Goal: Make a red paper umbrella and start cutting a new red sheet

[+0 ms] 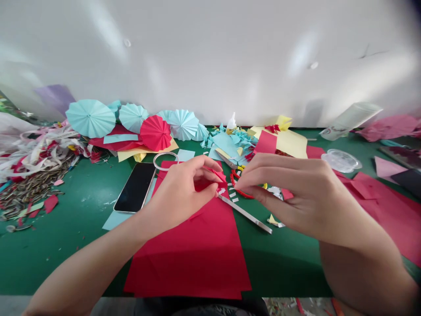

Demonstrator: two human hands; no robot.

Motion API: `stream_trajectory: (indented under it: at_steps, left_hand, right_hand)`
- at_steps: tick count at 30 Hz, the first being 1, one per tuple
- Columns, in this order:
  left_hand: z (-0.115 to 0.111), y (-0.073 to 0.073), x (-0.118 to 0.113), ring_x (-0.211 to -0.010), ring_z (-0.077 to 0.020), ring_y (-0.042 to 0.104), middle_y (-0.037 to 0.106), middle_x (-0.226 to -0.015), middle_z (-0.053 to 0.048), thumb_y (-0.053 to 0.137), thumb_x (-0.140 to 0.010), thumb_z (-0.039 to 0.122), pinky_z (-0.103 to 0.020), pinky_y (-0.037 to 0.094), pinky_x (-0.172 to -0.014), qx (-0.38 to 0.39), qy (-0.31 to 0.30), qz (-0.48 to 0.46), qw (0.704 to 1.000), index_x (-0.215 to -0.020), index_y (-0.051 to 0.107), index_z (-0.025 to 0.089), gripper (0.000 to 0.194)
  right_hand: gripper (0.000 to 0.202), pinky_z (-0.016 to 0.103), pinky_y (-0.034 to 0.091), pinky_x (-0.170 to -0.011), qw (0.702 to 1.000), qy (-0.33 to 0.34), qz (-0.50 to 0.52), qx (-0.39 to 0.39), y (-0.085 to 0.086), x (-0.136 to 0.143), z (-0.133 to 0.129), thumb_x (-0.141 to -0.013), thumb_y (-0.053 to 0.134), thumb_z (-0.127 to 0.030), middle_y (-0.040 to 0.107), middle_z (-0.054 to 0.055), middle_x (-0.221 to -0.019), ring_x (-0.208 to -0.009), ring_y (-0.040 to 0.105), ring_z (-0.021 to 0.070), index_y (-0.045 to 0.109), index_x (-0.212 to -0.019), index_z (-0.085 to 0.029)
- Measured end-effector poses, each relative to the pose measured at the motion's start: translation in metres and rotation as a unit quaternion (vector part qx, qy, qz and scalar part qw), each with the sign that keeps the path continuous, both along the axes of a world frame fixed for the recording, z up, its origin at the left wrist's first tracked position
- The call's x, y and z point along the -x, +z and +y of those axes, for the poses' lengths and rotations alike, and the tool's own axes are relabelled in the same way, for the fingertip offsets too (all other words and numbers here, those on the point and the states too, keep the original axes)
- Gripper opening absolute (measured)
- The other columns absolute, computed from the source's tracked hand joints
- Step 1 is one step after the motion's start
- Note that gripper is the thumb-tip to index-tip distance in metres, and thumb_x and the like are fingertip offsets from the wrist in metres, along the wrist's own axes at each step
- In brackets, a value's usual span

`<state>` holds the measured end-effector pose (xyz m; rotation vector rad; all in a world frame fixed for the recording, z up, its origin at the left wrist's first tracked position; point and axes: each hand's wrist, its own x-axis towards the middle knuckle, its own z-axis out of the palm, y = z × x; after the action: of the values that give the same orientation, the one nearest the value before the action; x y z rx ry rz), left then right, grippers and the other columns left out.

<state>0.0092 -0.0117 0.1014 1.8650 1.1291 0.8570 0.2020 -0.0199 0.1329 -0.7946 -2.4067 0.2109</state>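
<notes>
Small folded red paper piece (219, 176) pinched in left hand (179, 193) fingertips, above large red paper sheet (190, 250) on green desk (66, 245). Right hand (296, 197) just right of it, fingertips pinched together near its tip; whether touching, cannot tell. Left hand nearer.

plain white wall (210, 52) behind green table (66, 245), soft glare.

Item count, green work table (82, 245)

Two bare hands: left hand (179, 191), right hand (296, 193). One black smartphone (135, 193). One red pleated paper fan (155, 132); at least four light-blue pleated paper fans (90, 117). One clear tape ring (166, 160). One red-handled pair of scissors (235, 173). One large red paper sheet (194, 250). One clear plastic lid (341, 160).
</notes>
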Motion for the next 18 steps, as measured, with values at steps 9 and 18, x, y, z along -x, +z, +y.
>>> stream_trajectory:
  at_steps: [9,18]
  left_hand:
    - [-0.010,0.005,0.000,-0.077,-0.0140,0.065,0.067,-0.084,0.001,0.054,-0.076,0.015,-0.026,0.052,-0.071,-0.010,0.007,-0.002,1.000,-0.095,0.053,0.020,0.020]
    - [-0.013,0.007,-0.001,-0.076,-0.0145,0.066,0.068,-0.080,0.002,0.054,-0.076,0.016,-0.025,0.052,-0.070,0.001,0.008,-0.002,1.000,-0.095,0.052,0.021,0.020]
  right_hand:
    - [0.029,0.025,0.048,-0.062,0.999,-0.034,0.021,0.021,-0.011,0.003,-0.001,-0.076,0.054,-0.011,0.057,-0.001,-0.079,-0.071,0.058,0.0128,0.042,-0.100,-0.023]
    - [0.027,0.024,0.048,-0.056,0.997,-0.073,-0.002,0.012,-0.013,0.004,-0.001,-0.077,0.055,-0.019,0.058,0.003,-0.086,-0.087,0.059,0.0186,0.044,-0.102,-0.022]
